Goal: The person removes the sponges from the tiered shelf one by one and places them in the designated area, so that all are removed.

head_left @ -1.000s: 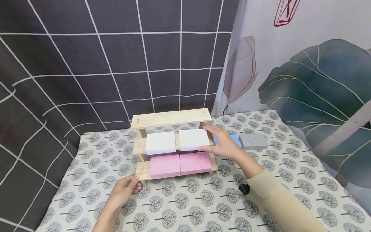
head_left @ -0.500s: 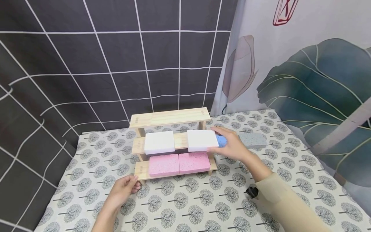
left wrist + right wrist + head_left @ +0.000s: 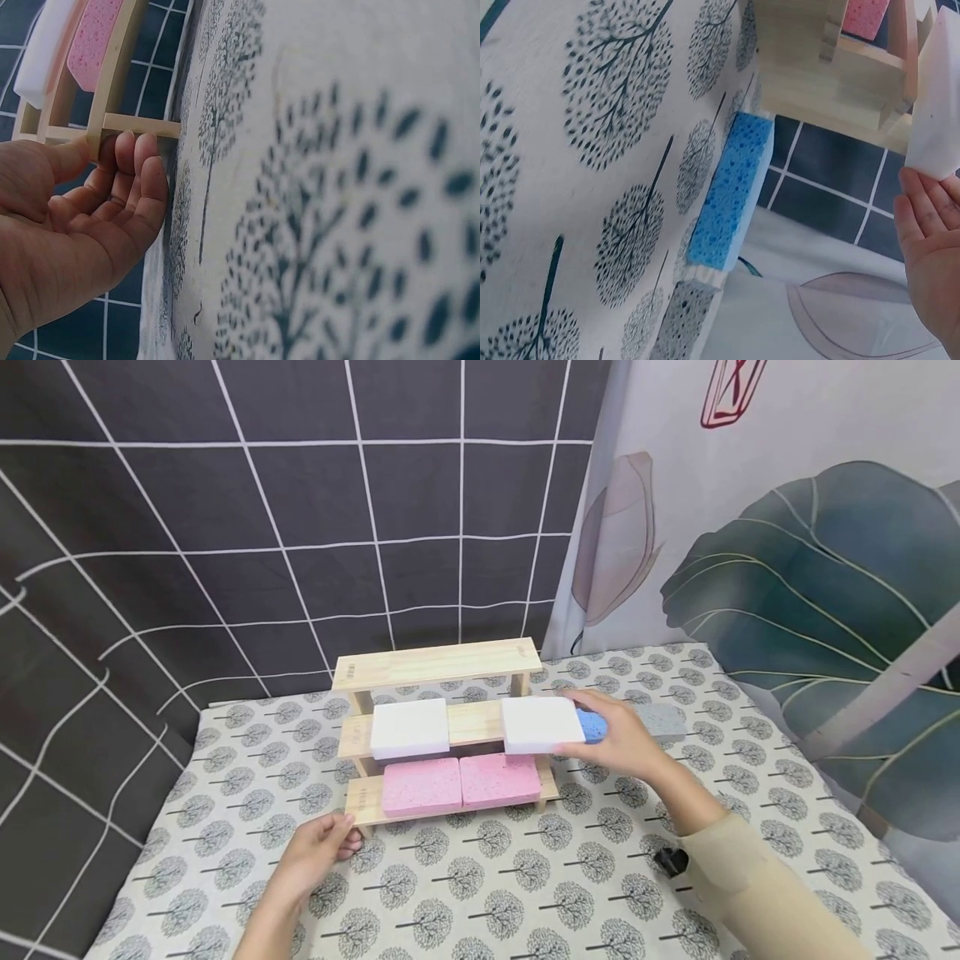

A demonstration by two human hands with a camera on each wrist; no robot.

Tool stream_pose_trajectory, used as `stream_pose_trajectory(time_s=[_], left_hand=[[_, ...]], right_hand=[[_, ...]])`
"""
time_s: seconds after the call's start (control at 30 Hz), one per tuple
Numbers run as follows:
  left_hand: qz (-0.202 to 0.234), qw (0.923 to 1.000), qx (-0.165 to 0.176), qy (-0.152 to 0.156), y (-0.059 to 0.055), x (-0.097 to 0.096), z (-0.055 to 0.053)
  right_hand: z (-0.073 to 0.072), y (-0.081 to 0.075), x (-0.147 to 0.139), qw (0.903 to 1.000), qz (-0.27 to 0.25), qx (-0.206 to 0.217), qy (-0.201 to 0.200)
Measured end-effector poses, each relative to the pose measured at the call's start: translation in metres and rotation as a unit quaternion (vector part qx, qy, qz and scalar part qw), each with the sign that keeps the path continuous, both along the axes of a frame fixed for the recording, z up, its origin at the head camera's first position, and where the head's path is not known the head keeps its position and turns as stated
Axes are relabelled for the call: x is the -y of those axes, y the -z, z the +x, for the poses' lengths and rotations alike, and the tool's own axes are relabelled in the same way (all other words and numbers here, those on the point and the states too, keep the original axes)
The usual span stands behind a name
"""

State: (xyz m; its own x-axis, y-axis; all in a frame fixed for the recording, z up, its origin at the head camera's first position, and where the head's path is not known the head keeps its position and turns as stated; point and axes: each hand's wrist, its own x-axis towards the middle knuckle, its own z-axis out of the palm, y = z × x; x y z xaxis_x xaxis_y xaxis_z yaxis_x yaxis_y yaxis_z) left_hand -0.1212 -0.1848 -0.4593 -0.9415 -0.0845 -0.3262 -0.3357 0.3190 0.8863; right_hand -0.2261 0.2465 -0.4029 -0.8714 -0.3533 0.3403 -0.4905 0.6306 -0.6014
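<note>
A three-tier stepped wooden rack (image 3: 435, 665) stands on the table. My left hand (image 3: 318, 850) pinches the left end of its lowest tier, the thumb over the board and fingers curled beneath in the left wrist view. Two pink sponges (image 3: 422, 786) lie side by side on that tier. On the middle tier sits a white sponge (image 3: 409, 725) at the left. My right hand (image 3: 621, 737) grips a second white sponge (image 3: 542, 723) by its right end, thumb in front and fingers behind. That sponge juts past the middle tier's right end.
A blue sponge (image 3: 733, 191) and a grey sponge (image 3: 682, 319) lie end to end on the tree-print tablecloth (image 3: 480, 893), right of the rack. Behind hang a dark grid-patterned curtain (image 3: 412, 493) and a leaf-print curtain (image 3: 810, 577).
My right hand has moved right with its white sponge, widening the gap to the other white one. My left hand keeps its hold on the rack's lowest tier.
</note>
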Motion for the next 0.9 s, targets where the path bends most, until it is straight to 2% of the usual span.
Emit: stream_pose_trajectory(time_s=[0.33,0.9], left_hand=[[0.001,1.0,0.003,0.001,-0.002,0.0,0.0],[-0.002,1.0,0.001,0.005,-0.001,0.001,0.0]], right_hand=[[0.004,0.002,-0.02,0.9996,0.022,-0.007,0.015],[0.008,0.011,-0.05,0.9996,0.015,-0.012,0.019]])
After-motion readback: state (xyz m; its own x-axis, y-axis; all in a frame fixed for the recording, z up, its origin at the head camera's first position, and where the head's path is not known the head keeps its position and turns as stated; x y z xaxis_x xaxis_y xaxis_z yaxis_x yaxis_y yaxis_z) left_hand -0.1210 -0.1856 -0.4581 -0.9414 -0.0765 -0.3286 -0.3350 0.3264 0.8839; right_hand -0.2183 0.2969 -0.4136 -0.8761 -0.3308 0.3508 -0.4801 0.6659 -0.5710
